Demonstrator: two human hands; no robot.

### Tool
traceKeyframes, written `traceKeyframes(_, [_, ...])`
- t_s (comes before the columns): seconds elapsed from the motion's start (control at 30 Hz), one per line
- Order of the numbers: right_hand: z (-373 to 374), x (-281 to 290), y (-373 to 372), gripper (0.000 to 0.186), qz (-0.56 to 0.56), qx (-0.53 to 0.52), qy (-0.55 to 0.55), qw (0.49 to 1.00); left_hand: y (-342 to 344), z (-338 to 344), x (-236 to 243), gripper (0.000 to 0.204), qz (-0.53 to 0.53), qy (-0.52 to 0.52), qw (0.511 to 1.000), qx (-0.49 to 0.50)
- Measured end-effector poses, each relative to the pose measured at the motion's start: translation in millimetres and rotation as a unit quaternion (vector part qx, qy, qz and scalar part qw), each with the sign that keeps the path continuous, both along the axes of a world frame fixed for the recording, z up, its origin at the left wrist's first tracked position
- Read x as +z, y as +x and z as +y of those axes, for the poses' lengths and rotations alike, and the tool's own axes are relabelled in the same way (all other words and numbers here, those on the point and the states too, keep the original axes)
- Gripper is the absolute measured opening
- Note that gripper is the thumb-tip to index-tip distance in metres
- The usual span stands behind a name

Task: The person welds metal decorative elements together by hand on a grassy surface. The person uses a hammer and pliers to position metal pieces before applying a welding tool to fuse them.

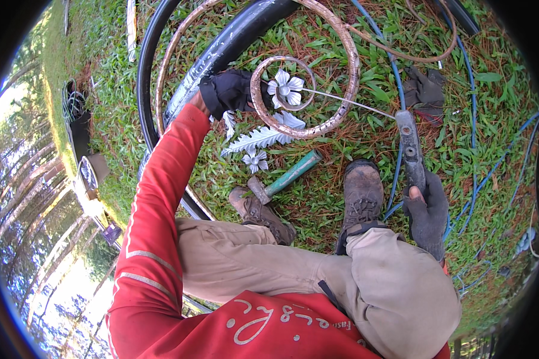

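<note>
My right hand (427, 209), in a dark grey glove, grips a welding electrode holder (409, 146). From its far end a thin welding rod (353, 104) reaches left, its tip beside a silver metal flower (285, 90). The flower sits inside the small curl of a rusty scrolled metal bar (354, 66). My left hand (229, 93), in a black glove, is closed at the curl's left edge, with its fingertips against the flower and partly hidden. Below lie a silver metal leaf (260, 140) and a second flower (255, 160) on the grass.
A hammer (287, 177) with a green handle lies between my boots. A thick black pipe (227, 51) runs behind my left hand. Blue cables (473, 90) trail over the grass at right, near a dark glove (424, 90). Trees stand at far left.
</note>
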State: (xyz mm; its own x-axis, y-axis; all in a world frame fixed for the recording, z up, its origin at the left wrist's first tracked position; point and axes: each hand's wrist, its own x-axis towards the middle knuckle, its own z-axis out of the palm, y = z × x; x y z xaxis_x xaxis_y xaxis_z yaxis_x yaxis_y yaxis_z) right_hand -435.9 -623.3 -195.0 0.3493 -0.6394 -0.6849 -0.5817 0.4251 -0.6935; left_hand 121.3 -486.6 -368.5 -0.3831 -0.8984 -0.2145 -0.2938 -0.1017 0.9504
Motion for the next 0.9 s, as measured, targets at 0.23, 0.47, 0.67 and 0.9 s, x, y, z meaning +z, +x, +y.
traceKeyframes(0.23, [0, 1, 2, 0.05, -0.017, 0.001, 0.033, 0.999, -19, 0, 10, 0.036, 0.207, 0.354, 0.868, 0.281])
traceKeyframes(0.47, [4, 2, 2, 0.047, -0.019, -0.036, 0.029, 0.999, -19, 1, 9, 0.036, 0.164, 0.33, 0.894, 0.256])
traceKeyframes(0.67, [6, 8, 11, 0.045, -0.047, -0.046, 0.041, 0.997, -8, 6, -5, 0.037, 0.06, 0.177, 0.972, 0.14])
traceKeyframes(0.9, [7, 4, 5, 0.048, -0.024, -0.028, 0.014, 0.999, -11, 8, -5, 0.035, 0.088, 0.174, 0.966, 0.169])
